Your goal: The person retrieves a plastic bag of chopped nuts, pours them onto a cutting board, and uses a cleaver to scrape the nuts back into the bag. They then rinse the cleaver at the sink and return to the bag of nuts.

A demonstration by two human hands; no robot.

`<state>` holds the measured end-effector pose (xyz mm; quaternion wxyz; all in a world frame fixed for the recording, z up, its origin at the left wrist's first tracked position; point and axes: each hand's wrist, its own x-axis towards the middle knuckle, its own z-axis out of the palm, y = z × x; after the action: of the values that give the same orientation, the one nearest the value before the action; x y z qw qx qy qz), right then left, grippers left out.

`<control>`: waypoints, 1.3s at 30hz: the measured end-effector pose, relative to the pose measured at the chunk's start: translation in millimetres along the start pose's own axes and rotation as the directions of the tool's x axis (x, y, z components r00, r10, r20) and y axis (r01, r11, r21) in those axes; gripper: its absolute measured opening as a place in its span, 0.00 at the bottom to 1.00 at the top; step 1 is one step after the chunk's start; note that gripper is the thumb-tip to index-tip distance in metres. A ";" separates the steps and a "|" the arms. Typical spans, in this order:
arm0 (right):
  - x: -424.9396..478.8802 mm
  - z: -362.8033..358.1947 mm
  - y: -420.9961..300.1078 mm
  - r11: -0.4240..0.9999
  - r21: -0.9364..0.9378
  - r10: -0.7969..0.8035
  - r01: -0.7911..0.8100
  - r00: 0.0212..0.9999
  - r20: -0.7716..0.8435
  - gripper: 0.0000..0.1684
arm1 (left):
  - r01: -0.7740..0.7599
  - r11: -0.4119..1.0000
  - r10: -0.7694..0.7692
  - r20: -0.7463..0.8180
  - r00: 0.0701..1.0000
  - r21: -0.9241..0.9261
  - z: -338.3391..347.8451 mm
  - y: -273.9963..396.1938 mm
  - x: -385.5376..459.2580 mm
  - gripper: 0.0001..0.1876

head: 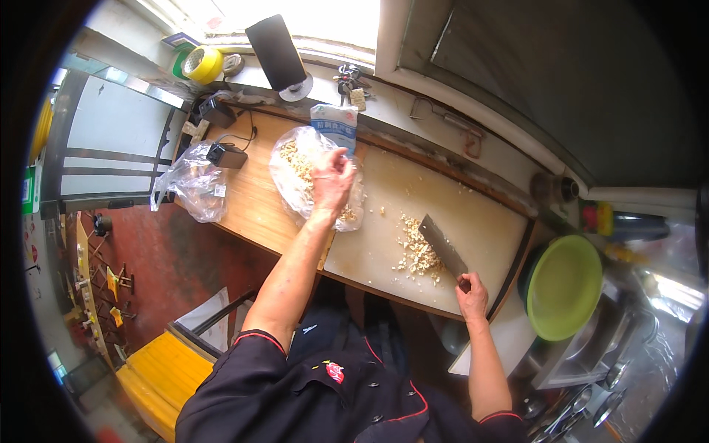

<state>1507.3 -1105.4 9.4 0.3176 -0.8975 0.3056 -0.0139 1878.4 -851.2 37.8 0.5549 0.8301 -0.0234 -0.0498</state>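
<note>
My right hand (472, 296) holds the handle of a cleaver (445, 248), its broad blade resting along a heap of pale chopped pieces (416, 256) on a whitish cutting board (376, 260). Over a clear plastic bag (288, 191) on the wooden tabletop is my left hand (334, 174), fingers bent. More of the chopped pieces (296, 163) lie in that bag, left of the hand. Whether the left fingers hold anything cannot be told. A blue and white printed packet (335, 124) lies just behind the bag.
A second clear bag (202, 185) and black adapters (227, 155) lie at the left of the wooden top (249, 202). On the sill stand yellow tape rolls (203, 65), a dark tablet on a stand (278, 54) and keys (349, 77). A green basin (565, 288) is at the right.
</note>
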 end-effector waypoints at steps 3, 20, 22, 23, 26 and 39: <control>-4.1 1.0 3.8 1.000 -0.002 0.007 -0.007 1.000 -0.007 0.16 | -0.302 0.951 0.302 0.018 0.953 0.057 12.7 29.4 -13.9 0.12; -6.6 7.3 1.0 1.000 0.008 0.028 -0.028 0.999 -0.033 0.15 | 0.045 0.993 -0.066 -0.189 0.980 -0.113 -113.5 -67.1 5.8 0.08; -8.0 5.5 2.4 0.999 -0.003 0.033 -0.033 0.998 -0.046 0.15 | -0.003 0.980 -0.021 -0.120 0.993 -0.199 -116.7 -24.8 -17.7 0.08; -7.0 5.3 2.6 0.999 0.005 0.037 -0.036 0.999 -0.040 0.15 | -0.017 0.976 -0.015 -0.145 0.989 -0.218 -120.2 -16.6 -28.2 0.09; -7.5 6.3 2.4 0.998 0.017 0.053 -0.053 0.998 -0.018 0.15 | 0.007 0.975 -0.051 -0.191 0.980 -0.224 -132.3 -22.9 -39.8 0.08; -9.2 9.5 4.0 0.996 0.028 0.084 -0.084 0.996 -0.010 0.14 | -0.283 0.708 0.279 0.112 0.954 0.647 -99.5 39.1 -25.7 0.30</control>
<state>1499.8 -1097.4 1.2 0.3285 -0.8793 0.3446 -0.0100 1864.3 -772.4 113.1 0.2291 0.9580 -0.1670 0.0440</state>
